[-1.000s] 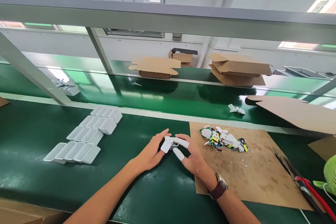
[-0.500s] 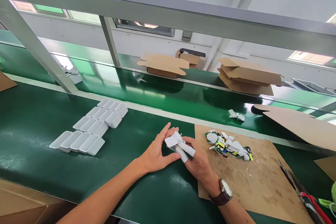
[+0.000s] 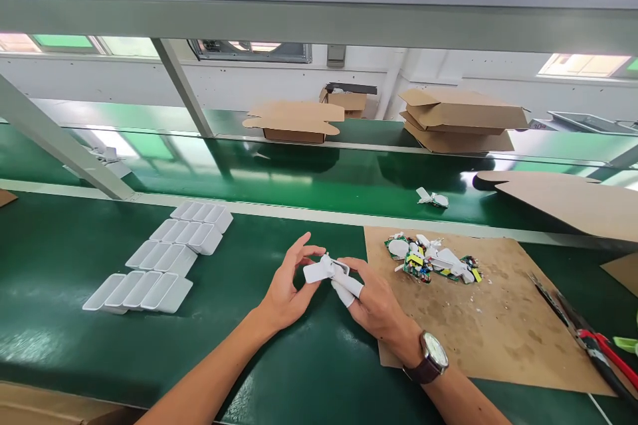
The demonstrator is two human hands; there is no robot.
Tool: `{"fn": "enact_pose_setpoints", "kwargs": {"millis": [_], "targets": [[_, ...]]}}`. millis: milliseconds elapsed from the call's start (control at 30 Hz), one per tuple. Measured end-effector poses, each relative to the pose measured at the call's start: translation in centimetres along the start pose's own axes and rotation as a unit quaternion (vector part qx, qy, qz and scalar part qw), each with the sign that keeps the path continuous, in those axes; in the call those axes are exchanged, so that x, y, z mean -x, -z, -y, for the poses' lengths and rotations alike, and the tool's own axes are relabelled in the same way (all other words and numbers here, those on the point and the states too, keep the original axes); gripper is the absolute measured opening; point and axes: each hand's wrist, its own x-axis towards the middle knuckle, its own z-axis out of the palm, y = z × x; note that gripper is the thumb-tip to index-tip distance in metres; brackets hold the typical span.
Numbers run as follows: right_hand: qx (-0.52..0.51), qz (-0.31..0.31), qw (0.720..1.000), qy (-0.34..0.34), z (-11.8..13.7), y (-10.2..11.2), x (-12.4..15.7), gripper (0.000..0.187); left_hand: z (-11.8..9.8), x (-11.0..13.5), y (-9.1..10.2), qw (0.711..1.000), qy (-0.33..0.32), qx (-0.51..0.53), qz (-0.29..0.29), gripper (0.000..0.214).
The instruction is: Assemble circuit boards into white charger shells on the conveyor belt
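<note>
A small white plastic assembly [image 3: 316,272] with a flat tab is held over the green bench. My right hand [image 3: 381,302] grips its right side, with white covers on the thumb and a finger. My left hand [image 3: 289,287] curls around the flat tab at the other end, thumb below and fingertips at the top edge; the exact contact is partly hidden. To the right, a pile of circuit boards [image 3: 417,264] with white and yellow parts lies on a brown cardboard sheet [image 3: 498,332]. White rectangular trays [image 3: 167,292] stand in rows on the left.
Red-and-black handled cutters [image 3: 593,339] lie on the cardboard's right edge. Another white piece [image 3: 432,198] sits on the green surface behind the bench's pale strip. Flattened cartons [image 3: 458,116] are stacked farther back. A metal beam [image 3: 319,16] crosses above.
My view has levelled and shifted a little. The white assembly has been turned between my hands, its flat tab now pointing left. My left fingers have drawn in around it.
</note>
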Motion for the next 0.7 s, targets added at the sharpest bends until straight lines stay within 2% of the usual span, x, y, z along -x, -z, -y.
{"fn": "enact_pose_setpoints", "kwargs": {"millis": [133, 233, 367, 700], "targets": [[-0.006, 0.005, 1.0, -0.03, 0.01, 0.19, 0.05, 0.048, 0.02, -0.1, -0.06, 0.999, 0.042, 0.029, -0.007, 0.048], [-0.02, -0.001, 0.999, -0.032, 0.1, 0.18, 0.03, 0.047, -0.08, -0.09, -0.05, 0.998, 0.055, 0.026, -0.009, 0.044], [-0.029, -0.018, 0.999, -0.014, 0.17, 0.21, -0.05, 0.048, -0.32, -0.01, 0.1, 1.0, 0.022, 0.018, -0.01, 0.041], [-0.06, -0.02, 0.998, -0.027, -0.32, -0.22, 0.48, 0.051, -0.45, 0.23, 0.25, 1.0, -0.02, -0.014, -0.013, 0.039]]}}
